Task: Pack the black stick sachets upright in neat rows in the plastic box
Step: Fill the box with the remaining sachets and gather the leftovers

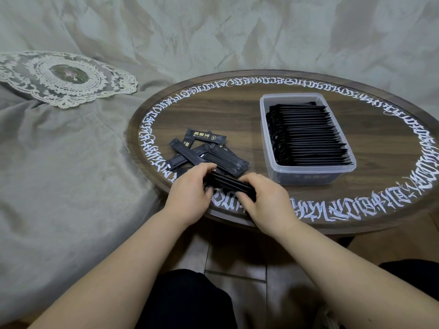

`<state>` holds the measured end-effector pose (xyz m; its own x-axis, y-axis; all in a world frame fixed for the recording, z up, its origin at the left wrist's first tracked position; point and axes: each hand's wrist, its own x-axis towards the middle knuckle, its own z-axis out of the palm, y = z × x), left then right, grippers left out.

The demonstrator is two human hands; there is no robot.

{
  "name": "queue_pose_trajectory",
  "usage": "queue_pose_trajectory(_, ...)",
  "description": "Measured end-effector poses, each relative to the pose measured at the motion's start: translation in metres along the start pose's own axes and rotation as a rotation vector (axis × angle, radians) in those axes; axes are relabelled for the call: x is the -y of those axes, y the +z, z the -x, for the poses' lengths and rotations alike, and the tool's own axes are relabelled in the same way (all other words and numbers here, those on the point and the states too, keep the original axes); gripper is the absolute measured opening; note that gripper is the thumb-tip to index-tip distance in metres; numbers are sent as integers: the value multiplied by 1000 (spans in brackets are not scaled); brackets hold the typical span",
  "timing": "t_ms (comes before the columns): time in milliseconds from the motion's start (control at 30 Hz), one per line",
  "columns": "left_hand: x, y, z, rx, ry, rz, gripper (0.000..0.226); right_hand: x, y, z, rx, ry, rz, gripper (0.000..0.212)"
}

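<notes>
Both hands are at the near rim of the counter (237, 110), at about 6 o'clock, and they share one load: a small bundle (229, 184) of black sachets lying flat between them. The left hand (190, 193) curls its grip round the bundle's left end, the right hand (268, 200) curls round the right end, fingers tucked underneath. How many sticks are in the bundle cannot be counted.

Just beyond the hands, towards 10 o'clock, a loose pile (206, 153) of sachets lies criss-crossed on the wood. The box (306, 173) sits at roughly 2 o'clock from the hands, well filled: its sachets stand on edge in tight rows from the far wall almost to the near one. Only a thin gap seems left along the near wall.

The step in hand looks like squaring up the bundle. To do it well, the person should tap the ends flush so every stick lines up, keep both grips snug so none fans out, then turn the bundle onto its edge before it goes over the rim. It should go down into the near gap parallel to the standing rows, with the standing rows pressed back first so nothing tips forward or gets crushed.
</notes>
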<state>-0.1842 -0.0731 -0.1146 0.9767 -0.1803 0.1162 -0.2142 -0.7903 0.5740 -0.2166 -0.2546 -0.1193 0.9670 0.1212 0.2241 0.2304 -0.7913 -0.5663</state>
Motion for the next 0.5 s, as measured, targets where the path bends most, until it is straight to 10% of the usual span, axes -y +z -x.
queue_pose_trajectory(500, 0, 3, 2, -15, -1, 19, 54, 3, -2, 5, -133, 43, -37, 33)
